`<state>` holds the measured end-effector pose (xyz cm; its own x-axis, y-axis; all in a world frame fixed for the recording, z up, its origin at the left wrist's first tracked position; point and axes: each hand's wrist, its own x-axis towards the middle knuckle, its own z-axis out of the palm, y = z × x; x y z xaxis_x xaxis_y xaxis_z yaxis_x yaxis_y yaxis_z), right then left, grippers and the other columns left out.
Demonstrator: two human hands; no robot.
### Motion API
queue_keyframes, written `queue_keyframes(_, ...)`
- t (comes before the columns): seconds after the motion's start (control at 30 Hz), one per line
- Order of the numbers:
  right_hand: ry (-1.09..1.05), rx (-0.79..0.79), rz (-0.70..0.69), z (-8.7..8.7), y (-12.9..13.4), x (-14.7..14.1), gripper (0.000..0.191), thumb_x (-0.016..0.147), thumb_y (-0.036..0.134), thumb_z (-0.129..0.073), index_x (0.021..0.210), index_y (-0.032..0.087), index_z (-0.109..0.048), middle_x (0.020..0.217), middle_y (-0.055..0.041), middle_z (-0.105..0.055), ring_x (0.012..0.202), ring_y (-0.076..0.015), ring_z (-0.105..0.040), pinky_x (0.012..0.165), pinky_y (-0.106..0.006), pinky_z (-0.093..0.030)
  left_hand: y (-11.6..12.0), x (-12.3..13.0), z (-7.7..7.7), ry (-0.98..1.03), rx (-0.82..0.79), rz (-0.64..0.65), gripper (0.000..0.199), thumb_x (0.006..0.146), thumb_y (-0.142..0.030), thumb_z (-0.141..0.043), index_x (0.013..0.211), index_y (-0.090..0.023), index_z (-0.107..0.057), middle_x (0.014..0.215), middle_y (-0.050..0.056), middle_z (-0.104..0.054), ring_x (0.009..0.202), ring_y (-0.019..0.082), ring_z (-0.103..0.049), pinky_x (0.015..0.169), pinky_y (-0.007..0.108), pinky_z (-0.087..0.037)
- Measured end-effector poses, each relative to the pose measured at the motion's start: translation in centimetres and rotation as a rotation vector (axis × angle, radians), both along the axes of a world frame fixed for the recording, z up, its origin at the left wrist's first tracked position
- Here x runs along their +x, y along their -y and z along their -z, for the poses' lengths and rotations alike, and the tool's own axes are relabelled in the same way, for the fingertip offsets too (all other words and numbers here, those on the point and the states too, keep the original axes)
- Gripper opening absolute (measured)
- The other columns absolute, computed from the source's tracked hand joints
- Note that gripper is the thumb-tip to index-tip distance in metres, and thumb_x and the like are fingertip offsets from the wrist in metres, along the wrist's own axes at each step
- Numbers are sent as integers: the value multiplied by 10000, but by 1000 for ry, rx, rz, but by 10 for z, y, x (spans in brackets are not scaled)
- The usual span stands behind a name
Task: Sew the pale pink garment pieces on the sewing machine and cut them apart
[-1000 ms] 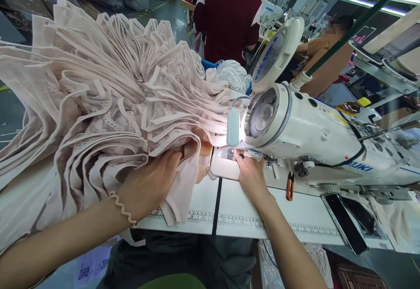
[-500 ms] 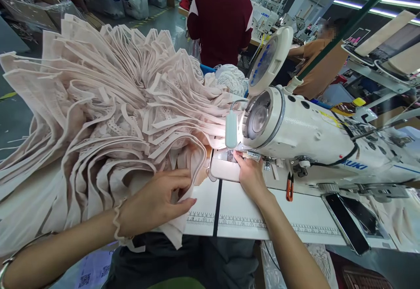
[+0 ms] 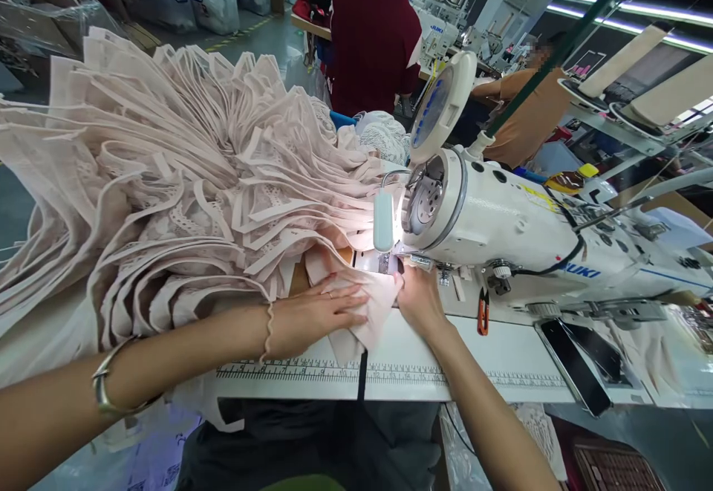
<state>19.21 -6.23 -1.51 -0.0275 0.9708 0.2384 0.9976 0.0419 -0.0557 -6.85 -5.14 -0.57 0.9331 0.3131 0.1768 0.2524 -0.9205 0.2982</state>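
A pale pink fabric piece (image 3: 379, 301) lies on the bed of a white sewing machine (image 3: 501, 216), its corner by the presser foot (image 3: 384, 261). My left hand (image 3: 320, 313) rests flat on this piece, fingers stretched toward the needle area. On the other side, my right hand (image 3: 420, 298) pinches the fabric's right edge close to the foot; its fingertips are partly hidden under the machine head. A large heap of pale pink lace-trimmed garments (image 3: 183, 179) spreads to the left and runs up to the machine. The small lamp (image 3: 383, 221) hangs before the needle.
Orange-handled thread snips (image 3: 483, 313) lie right of my right hand. A phone (image 3: 573, 368) sits near the table's front edge, along which a printed ruler (image 3: 406, 376) runs. Behind the machine stands a person in a maroon top (image 3: 374, 38); another in tan sits further right.
My left hand has moved right, bringing the fabric piece to the machine foot, and its fingers have flattened. My right hand has drawn slightly back and now meets the fabric edge.
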Motion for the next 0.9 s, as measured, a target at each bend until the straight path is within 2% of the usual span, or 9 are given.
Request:
queue_keyframes(0.07,56,76,136,-5,9,13,349,968,272,-367,1047,119,-671,909,-177,-677,887,-298,-604,802,-410,-455,8,-2,6,-123,202,-173,588,898,4,-381,1425,-241,-467,1518,113,-427,1344,278,-472,1073,469,-394)
queue_keyframes(0.17,187,183,268,-13,27,40,300,943,252,-415,1026,100,-659,906,-200,-665,852,-316,-598,684,-398,-446,16,2,0,-289,370,-381,572,885,23,-403,1410,-183,-496,1446,209,-487,1069,280,-659,806,397,-528)
queue_keyframes(0.27,259,198,234,-13,40,59,281,920,149,-396,1011,109,-659,887,-191,-656,865,-317,-592,663,-392,-435,11,11,-18,-327,424,-294,416,903,-47,-499,1306,-101,-585,1261,225,-621,999,274,-662,735,362,-520)
queue_keyframes(0.37,190,201,116,-8,43,54,287,931,136,-382,914,135,-669,837,-156,-648,851,-298,-584,708,-402,-443,-2,25,-33,-286,389,-168,198,920,-223,-598,1014,-84,-704,990,151,-684,978,277,-630,768,369,-508)
queue_keyframes(0.43,59,229,25,-5,43,40,264,949,196,-425,861,169,-672,826,-120,-647,875,-282,-579,746,-392,-449,-9,35,-36,-268,382,-126,164,924,-190,-582,852,-97,-696,880,111,-657,886,243,-620,706,336,-496)
queue_keyframes(0.53,-236,181,-128,-5,39,18,210,954,262,-483,874,212,-671,848,-58,-647,830,-210,-583,740,-322,-455,-14,43,-31,-241,430,-82,199,904,-33,-503,798,-100,-658,828,86,-629,806,211,-608,618,300,-478)
queue_keyframes(0.63,-382,86,-224,-6,34,6,150,941,271,-522,865,224,-641,820,-12,-623,737,-157,-566,674,-270,-438,-19,41,-24,-123,488,-134,260,918,4,-419,807,-105,-628,860,95,-636,837,209,-617,617,289,-499)
queue_keyframes(0.73,-181,199,-230,-5,31,7,208,954,254,-519,783,214,-631,808,-26,-606,770,-171,-557,687,-283,-403,-23,31,-23,71,596,-208,292,950,-3,-349,918,-87,-628,1053,139,-654,1030,225,-608,765,305,-536)
queue_keyframes(0.9,108,365,-362,-5,36,14,182,974,190,-511,878,193,-665,719,-23,-617,748,-167,-550,751,-302,-395,-22,5,-15,112,662,86,306,979,-57,-365,1063,-110,-655,1229,121,-655,1150,209,-597,1031,353,-461)
